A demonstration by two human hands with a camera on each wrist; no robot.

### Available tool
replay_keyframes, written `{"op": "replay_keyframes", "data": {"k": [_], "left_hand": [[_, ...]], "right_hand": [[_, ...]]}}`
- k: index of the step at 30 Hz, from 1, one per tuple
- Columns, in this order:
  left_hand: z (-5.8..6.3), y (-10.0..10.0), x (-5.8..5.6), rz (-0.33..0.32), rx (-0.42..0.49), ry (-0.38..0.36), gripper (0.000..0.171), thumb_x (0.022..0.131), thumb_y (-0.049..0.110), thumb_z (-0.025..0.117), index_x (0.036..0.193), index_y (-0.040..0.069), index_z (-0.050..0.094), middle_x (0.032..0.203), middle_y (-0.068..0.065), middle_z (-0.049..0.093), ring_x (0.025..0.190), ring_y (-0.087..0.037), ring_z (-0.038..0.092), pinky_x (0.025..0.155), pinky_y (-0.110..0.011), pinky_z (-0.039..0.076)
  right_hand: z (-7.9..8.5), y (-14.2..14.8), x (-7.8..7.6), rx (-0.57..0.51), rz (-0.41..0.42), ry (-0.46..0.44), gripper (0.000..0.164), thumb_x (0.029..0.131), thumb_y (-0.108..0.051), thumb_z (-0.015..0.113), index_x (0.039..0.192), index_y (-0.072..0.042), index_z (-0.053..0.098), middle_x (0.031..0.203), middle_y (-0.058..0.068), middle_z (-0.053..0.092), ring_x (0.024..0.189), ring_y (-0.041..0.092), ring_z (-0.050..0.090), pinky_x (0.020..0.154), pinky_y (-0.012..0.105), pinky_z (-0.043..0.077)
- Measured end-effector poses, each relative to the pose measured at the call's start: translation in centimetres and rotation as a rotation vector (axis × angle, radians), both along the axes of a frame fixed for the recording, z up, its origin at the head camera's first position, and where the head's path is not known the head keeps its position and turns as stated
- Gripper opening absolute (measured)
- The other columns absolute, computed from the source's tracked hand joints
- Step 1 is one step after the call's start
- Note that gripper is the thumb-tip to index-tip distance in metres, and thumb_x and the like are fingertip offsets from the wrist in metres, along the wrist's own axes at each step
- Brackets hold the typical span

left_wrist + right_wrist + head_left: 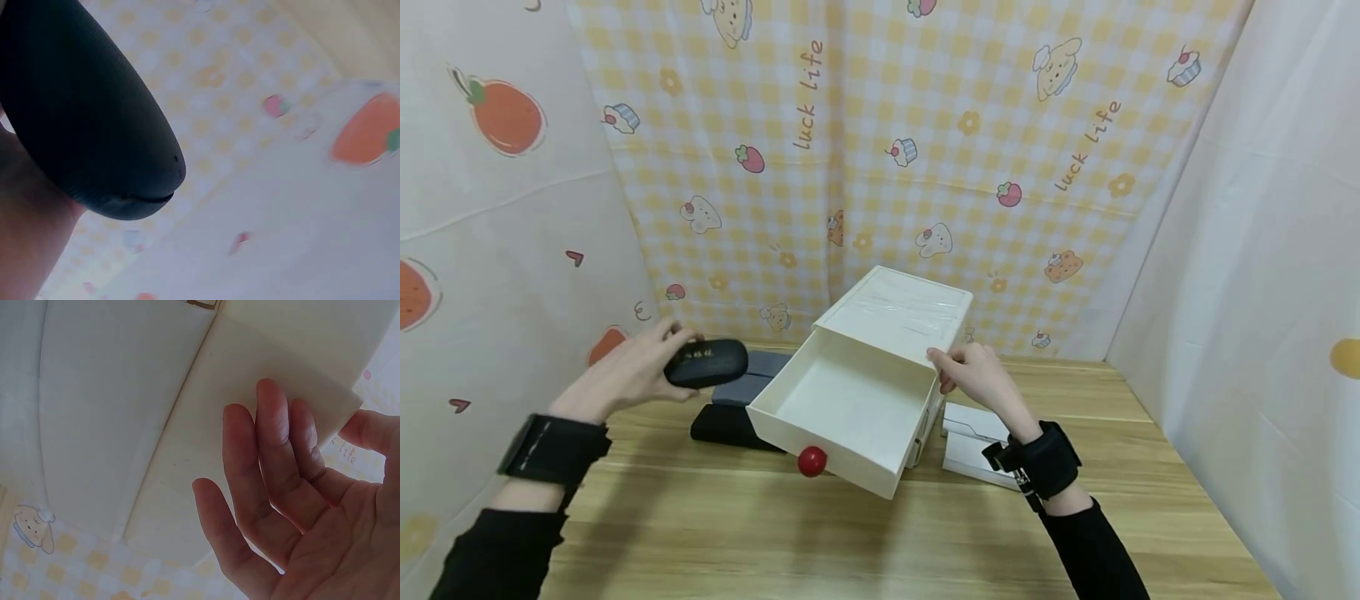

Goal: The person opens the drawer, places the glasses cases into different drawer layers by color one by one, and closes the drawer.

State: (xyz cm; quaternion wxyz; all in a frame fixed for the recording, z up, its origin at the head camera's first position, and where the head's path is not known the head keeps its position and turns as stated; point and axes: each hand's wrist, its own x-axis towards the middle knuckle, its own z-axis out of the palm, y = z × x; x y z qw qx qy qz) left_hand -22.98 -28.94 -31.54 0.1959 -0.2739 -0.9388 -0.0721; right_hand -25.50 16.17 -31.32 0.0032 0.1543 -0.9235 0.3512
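Note:
My left hand (642, 372) holds a black glasses case (706, 363) in the air, left of a white drawer box (898, 308). In the left wrist view the rounded end of the glasses case (119, 131) shows its lid seam. The box's upper drawer (842, 408) is pulled out, its inside bare, with a round red knob (812, 462) on the front. My right hand (981, 379) grips the box at its front right top corner. In the right wrist view the thumb (369, 430) lies over the top edge, and the fingers (273, 425) lie along the side wall.
Grey and black folded cases (730, 425) lie left of the box, partly behind the drawer. White flat cases (973, 450) lie to the right, under my right forearm. A checked curtain (880, 183) hangs behind the wooden table (737, 525), with white curtains at both sides.

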Motion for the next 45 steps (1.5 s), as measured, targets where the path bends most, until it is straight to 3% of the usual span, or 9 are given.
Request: {"op": "replay_keyframes", "data": {"k": [3, 7, 13, 22, 27, 33, 38, 42, 45], "left_hand": [[2.4, 0.9, -0.3, -0.017, -0.023, 0.026, 0.067, 0.059, 0.024, 0.088, 0.115, 0.006, 0.056, 0.1, -0.015, 0.053, 0.077, -0.024, 0.054, 0.064, -0.04, 0.046], [4.9, 3.0, -0.5, -0.033, -0.041, 0.002, 0.067, 0.061, 0.027, 0.087, 0.118, 0.009, 0.056, 0.104, -0.013, 0.052, 0.082, -0.026, 0.054, 0.068, -0.042, 0.047], [6.4, 7.3, -0.9, -0.138, -0.103, -0.039, 0.069, 0.063, 0.033, 0.086, 0.121, 0.01, 0.057, 0.105, -0.009, 0.052, 0.085, -0.021, 0.054, 0.073, -0.039, 0.049], [5.8, 13.9, -1.2, -0.344, -0.198, -0.06, 0.069, 0.065, 0.041, 0.085, 0.122, 0.014, 0.057, 0.105, -0.004, 0.053, 0.084, -0.016, 0.055, 0.074, -0.034, 0.051], [4.4, 16.5, -1.5, -0.421, -0.333, -0.051, 0.071, 0.067, 0.047, 0.082, 0.125, 0.014, 0.058, 0.109, -0.005, 0.057, 0.089, -0.017, 0.063, 0.078, -0.036, 0.054], [3.2, 18.6, -1.8, -0.425, -0.55, -0.074, 0.065, 0.074, 0.049, 0.076, 0.123, 0.011, 0.058, 0.106, -0.007, 0.059, 0.089, -0.018, 0.063, 0.078, -0.034, 0.054], [2.9, 19.6, -2.4, -0.413, -0.632, -0.06, 0.065, 0.078, 0.048, 0.072, 0.126, 0.008, 0.055, 0.109, -0.008, 0.06, 0.093, -0.019, 0.064, 0.08, -0.033, 0.054], [2.6, 20.0, -2.8, -0.403, -0.668, -0.011, 0.063, 0.078, 0.048, 0.071, 0.124, 0.007, 0.055, 0.108, -0.007, 0.062, 0.095, -0.018, 0.065, 0.079, -0.031, 0.055], [2.5, 20.2, -3.1, -0.394, -0.706, 0.071, 0.054, 0.081, 0.046, 0.069, 0.117, 0.007, 0.057, 0.105, -0.005, 0.065, 0.094, -0.017, 0.066, 0.078, -0.029, 0.055]], "right_hand": [[-0.1, 0.0, 0.0, 0.001, -0.002, -0.005, 0.048, 0.097, -0.044, 0.047, 0.072, -0.008, 0.068, 0.069, 0.005, 0.07, 0.062, 0.011, 0.063, 0.064, 0.027, 0.042], [-0.1, 0.0, -0.1, 0.005, -0.005, -0.009, 0.049, 0.097, -0.045, 0.047, 0.072, -0.009, 0.068, 0.069, 0.005, 0.07, 0.062, 0.011, 0.062, 0.066, 0.027, 0.041], [-0.1, -0.1, -0.1, 0.006, -0.011, -0.009, 0.049, 0.097, -0.045, 0.047, 0.071, -0.009, 0.068, 0.069, 0.005, 0.07, 0.062, 0.011, 0.063, 0.066, 0.026, 0.041], [0.0, -0.1, 0.0, 0.006, -0.011, -0.014, 0.048, 0.097, -0.044, 0.048, 0.071, -0.008, 0.068, 0.069, 0.005, 0.07, 0.061, 0.011, 0.063, 0.067, 0.026, 0.042], [0.0, -0.1, 0.0, 0.01, -0.008, -0.003, 0.049, 0.097, -0.044, 0.048, 0.07, -0.008, 0.068, 0.067, 0.005, 0.069, 0.061, 0.011, 0.062, 0.068, 0.027, 0.042], [0.1, -0.1, -0.1, 0.023, -0.013, -0.01, 0.049, 0.097, -0.044, 0.047, 0.071, -0.009, 0.068, 0.067, 0.004, 0.069, 0.061, 0.011, 0.062, 0.072, 0.029, 0.045], [0.1, -0.1, -0.1, 0.02, -0.02, -0.013, 0.049, 0.097, -0.045, 0.047, 0.07, -0.009, 0.069, 0.067, 0.005, 0.07, 0.061, 0.011, 0.062, 0.076, 0.032, 0.048], [0.0, -0.2, -0.2, 0.017, -0.015, -0.019, 0.05, 0.097, -0.045, 0.047, 0.07, -0.009, 0.069, 0.068, 0.005, 0.07, 0.061, 0.011, 0.063, 0.075, 0.031, 0.048], [0.0, -0.2, -0.2, 0.019, -0.016, -0.022, 0.051, 0.097, -0.046, 0.047, 0.071, -0.009, 0.069, 0.068, 0.005, 0.07, 0.061, 0.01, 0.063, 0.075, 0.031, 0.048]]}}
